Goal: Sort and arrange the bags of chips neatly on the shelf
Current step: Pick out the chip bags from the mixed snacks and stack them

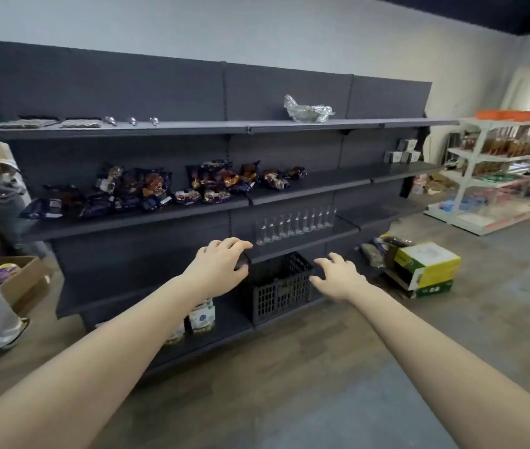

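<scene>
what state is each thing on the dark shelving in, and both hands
dark purple chip bags: jumbled, some flat, some leaning
clear glass bottles: upright in a row
black plastic crate: upright on bottom shelf
left hand: open, empty
right hand: open, empty

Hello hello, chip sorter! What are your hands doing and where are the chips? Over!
Left hand and right hand open, empty, reaching forward. Chip bags jumbled on second shelf, untouched. Nothing in the way.
</scene>
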Motion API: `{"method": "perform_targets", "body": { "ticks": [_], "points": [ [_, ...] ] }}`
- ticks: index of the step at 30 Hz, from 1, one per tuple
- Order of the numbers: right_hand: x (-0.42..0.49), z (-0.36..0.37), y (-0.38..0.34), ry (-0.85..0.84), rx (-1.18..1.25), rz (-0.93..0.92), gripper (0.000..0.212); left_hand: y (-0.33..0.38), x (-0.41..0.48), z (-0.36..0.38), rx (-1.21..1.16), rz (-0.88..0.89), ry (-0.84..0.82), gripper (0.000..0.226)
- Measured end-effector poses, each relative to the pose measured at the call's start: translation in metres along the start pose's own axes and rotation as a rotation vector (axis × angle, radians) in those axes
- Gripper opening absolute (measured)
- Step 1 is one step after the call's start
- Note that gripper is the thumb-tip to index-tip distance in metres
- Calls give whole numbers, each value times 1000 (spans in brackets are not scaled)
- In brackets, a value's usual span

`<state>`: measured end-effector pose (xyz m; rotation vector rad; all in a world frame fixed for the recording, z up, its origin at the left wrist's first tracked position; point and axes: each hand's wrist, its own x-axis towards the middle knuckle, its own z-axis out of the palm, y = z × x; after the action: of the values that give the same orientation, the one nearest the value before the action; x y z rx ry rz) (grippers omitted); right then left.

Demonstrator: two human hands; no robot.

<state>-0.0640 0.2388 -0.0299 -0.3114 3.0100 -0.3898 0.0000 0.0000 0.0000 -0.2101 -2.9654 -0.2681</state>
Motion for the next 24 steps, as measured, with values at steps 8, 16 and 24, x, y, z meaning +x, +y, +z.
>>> {"method": "perform_targets", "body": {
  "ticks": [8,16,24],
  "points": [
    [115,9,-36,-49,-77,-124,55,-55,79,17,80,-52,-14,47],
    [251,-20,-81,-38,-108,-269,54,-97,198,13,72,-138,22,46],
    [339,-5,-118,-51,-166,-411,53,-152,250,24,75,-210,37,45]
  ]
}}
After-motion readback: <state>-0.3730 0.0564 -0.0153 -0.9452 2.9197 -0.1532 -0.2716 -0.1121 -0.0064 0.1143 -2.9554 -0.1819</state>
